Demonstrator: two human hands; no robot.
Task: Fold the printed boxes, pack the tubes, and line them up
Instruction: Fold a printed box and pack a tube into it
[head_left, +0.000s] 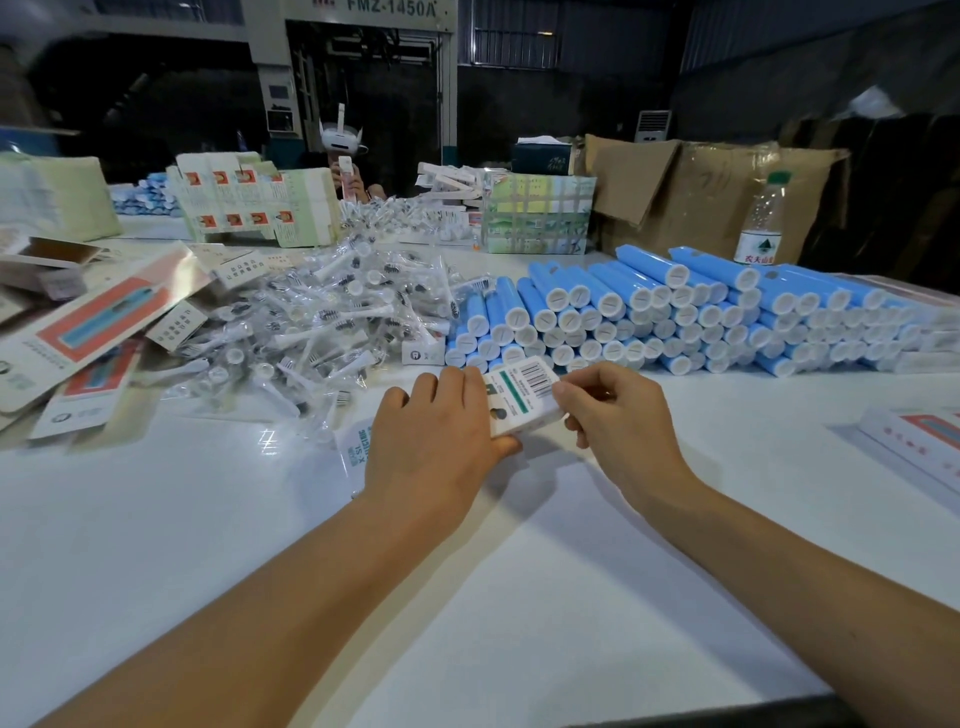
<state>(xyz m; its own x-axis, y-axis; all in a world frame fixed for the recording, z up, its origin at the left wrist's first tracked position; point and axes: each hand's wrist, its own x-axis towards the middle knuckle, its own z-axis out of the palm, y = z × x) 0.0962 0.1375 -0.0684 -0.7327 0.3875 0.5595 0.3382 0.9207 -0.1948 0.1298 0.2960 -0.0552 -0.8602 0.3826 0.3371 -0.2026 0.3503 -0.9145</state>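
At tabletop centre, twelve o'clock of the wrists: holding a barcoded printed box (522, 399), left hand (441, 436) gripping its side, right hand (618, 415) pinching the end, probably closing a flap. Blue tubes (665, 317) waiting stacked at one o'clock.

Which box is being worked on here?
On the white table, just in front of the stack of blue tubes, both hands hold one small white printed box. Unlike the flat cartons, its barcode faces up.
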